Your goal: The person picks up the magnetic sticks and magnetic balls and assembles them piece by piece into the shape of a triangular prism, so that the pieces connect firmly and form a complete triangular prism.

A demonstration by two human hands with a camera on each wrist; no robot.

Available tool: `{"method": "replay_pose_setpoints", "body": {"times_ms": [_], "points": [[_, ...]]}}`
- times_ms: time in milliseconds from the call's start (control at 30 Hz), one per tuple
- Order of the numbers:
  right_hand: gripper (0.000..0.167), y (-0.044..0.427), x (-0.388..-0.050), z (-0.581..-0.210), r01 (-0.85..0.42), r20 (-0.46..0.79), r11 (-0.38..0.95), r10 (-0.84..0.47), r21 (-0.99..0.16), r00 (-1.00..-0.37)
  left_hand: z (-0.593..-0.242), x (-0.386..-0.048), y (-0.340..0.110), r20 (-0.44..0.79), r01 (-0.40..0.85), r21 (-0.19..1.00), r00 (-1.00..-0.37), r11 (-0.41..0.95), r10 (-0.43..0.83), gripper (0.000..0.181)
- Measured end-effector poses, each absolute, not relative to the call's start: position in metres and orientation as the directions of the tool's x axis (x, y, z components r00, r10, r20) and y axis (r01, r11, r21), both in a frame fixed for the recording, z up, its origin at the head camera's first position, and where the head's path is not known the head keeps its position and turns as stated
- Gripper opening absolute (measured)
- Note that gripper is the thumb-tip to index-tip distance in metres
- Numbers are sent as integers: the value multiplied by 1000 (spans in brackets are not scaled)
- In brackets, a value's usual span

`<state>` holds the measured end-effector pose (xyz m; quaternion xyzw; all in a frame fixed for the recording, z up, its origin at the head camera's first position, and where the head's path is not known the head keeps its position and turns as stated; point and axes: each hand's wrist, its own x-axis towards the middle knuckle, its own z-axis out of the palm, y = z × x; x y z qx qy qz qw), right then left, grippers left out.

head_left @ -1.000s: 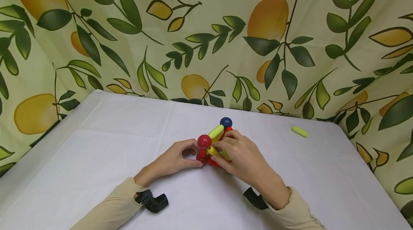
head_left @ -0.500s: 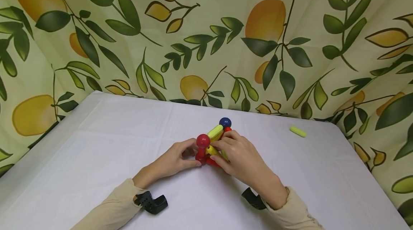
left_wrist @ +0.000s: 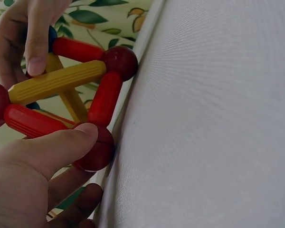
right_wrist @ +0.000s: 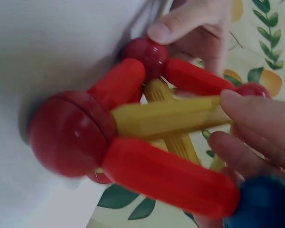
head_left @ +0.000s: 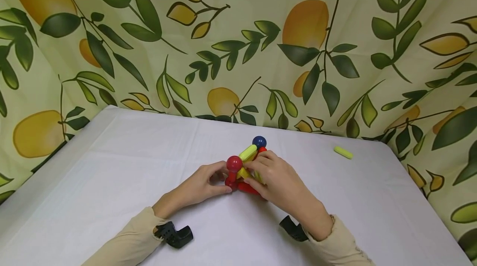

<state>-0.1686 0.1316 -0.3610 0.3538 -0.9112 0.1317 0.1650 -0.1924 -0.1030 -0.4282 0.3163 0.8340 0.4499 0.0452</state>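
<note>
A frame of coloured magnetic rods and balls stands on the table between both hands. In the head view a red ball (head_left: pixel 234 163) tops its near left corner and a blue ball (head_left: pixel 259 142) its far corner. My left hand (head_left: pixel 203 181) holds the lower red ball (left_wrist: pixel 96 154) between thumb and fingers. My right hand (head_left: pixel 278 181) pinches a yellow rod (right_wrist: pixel 168 116) near one end. This rod slants between the upper red ball and another lower red ball (right_wrist: pixel 71 133). Red rods (right_wrist: pixel 171 178) join other balls. The right fingers hide part of the frame.
White cloth covers the table (head_left: pixel 141 146). A loose yellow-green rod (head_left: pixel 343 152) lies on the right, beyond my right hand. Behind the table hangs a fruit-and-leaf patterned curtain (head_left: pixel 246 63). Black wrist mounts (head_left: pixel 174 235) sit at both sleeves.
The yellow rod's end, earlier facing the camera beside the upper red ball, has turned from view and now meets that ball. The left hand keeps its hold; the view shifts slightly.
</note>
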Motion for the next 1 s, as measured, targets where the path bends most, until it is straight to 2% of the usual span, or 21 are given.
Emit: {"method": "replay_pose_setpoints", "body": {"times_ms": [233,467,667,800,1000], "points": [[32,150,-171,-351,-708,343,657,-622,-260,-703,-430,-194,-102,172,440,812,-808,384,563,33],[42,164,-174,-343,-607,281,710,-538,-357,-795,-431,-195,-101,131,405,817,-824,411,551,31],[37,169,-179,-340,-529,189,721,-501,-448,-844,-433,-194,-101,137,402,825,-824,398,549,31],[37,174,-183,-339,-519,161,685,-516,-511,-841,-434,-194,-101,137,401,833,-817,382,560,30],[35,197,-193,-337,-568,236,610,-540,-553,-808,-434,-193,-102,139,400,841,-810,364,570,30]]}}
